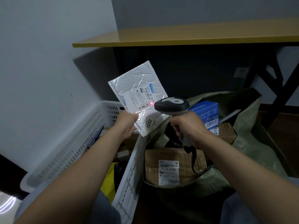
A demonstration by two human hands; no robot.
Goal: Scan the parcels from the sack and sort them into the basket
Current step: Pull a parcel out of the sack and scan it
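Left hand (127,123) tight on lower edge of mailer (137,88), right hand (187,125) tight round scanner (172,105)

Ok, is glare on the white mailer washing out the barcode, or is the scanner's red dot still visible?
Head view: dim room, yet the label is readable; the glare sits on the mailer beside the left hand, below the barcode; the red dot from the scanner shows at the barcode's right end.

Tilted white labelled bubble mailer (137,83)
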